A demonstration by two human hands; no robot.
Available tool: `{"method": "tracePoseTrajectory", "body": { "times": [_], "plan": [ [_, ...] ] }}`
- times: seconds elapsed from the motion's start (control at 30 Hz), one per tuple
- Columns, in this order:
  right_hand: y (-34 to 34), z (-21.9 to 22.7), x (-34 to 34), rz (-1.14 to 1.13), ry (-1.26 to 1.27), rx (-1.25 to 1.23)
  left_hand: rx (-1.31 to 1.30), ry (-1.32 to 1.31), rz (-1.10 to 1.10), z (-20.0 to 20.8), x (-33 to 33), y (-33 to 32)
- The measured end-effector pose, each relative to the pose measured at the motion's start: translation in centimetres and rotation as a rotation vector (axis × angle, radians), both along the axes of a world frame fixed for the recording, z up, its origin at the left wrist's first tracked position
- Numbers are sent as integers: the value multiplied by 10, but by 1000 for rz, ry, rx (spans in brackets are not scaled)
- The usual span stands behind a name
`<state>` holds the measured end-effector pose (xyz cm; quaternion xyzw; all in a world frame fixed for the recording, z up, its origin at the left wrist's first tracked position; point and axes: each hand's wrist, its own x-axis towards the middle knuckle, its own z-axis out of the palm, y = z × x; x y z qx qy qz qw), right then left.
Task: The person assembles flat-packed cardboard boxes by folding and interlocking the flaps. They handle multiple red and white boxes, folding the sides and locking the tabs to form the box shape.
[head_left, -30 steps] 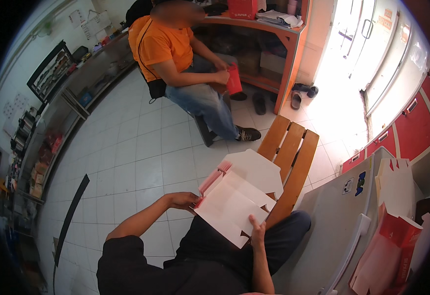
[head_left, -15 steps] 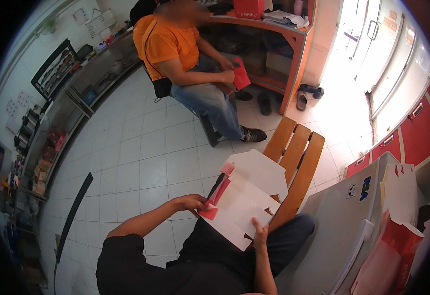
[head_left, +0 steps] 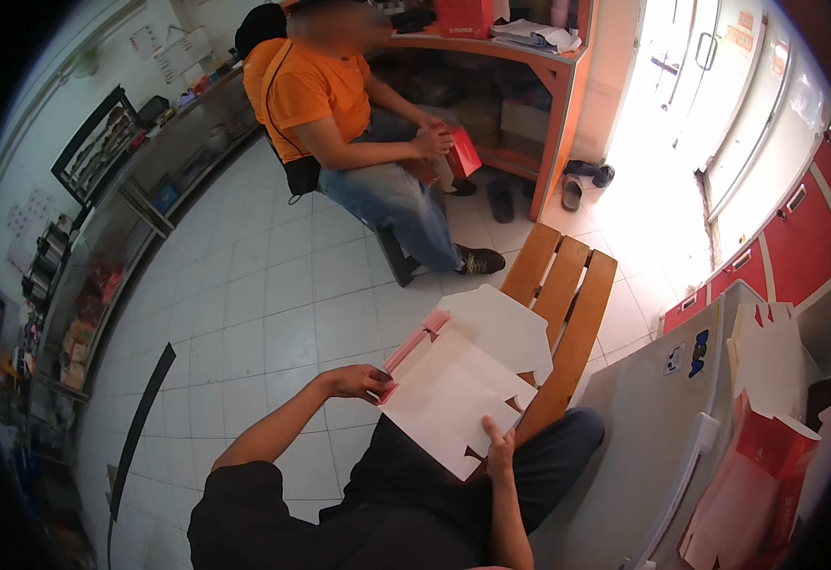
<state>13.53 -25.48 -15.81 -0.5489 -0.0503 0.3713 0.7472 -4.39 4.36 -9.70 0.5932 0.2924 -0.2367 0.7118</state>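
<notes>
The cardboard blank (head_left: 446, 404) sits over the lap (head_left: 377, 465), seemingly for support; the left hand (head_left: 360, 382) pinches its pinkish corner, the right hand (head_left: 499, 449) clasps another edge, probably steadying it.

Co-worker's face (head_left: 339, 27) blurred; right hand (head_left: 500, 452) part-hidden under cardboard (head_left: 453, 399); refrigerator (head_left: 615, 465) cut off below.

1. Daylight glares white through the doorway (head_left: 658, 123) at my right.
2. The space beneath the orange counter (head_left: 560, 114) lies dim.
3. Soft light reaches the cardboard (head_left: 453, 399) I hold.
4. My fisheye view curves the steel counter (head_left: 192, 116); its corners are black.
5. Blur covers the seated person's (head_left: 330, 104) face.
</notes>
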Motion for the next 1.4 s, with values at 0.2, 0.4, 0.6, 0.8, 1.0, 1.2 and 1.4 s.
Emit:
{"method": "tracePoseTrajectory", "body": {
  "times": [0.2, 0.4, 0.6, 0.8, 1.0, 1.2, 1.4],
  "plan": [
    [-2, 3, 2, 47, 13, -19, -6, 33, 121, -4, 2, -1],
    [-1, 3, -1, 8, 38, -13, 122, -142, 217, 15, 9, -8],
    [1, 11, -3, -17, 22, -33, 538, -357, 250, 29, 18, -18],
    [-1, 11, 1, -18, -12, -30, 648, -335, 380, 30, 29, -35],
    [-1, 3, 2, -11, 1, -16, 337, -170, 613, -13, 25, -29],
    [0, 7, 1, -4, -36, 3, 167, -37, 609, -24, 42, -29],
    [0, 7, 1, -13, -19, -3, 266, 7, 581, -29, 48, -30]
  ]
}}
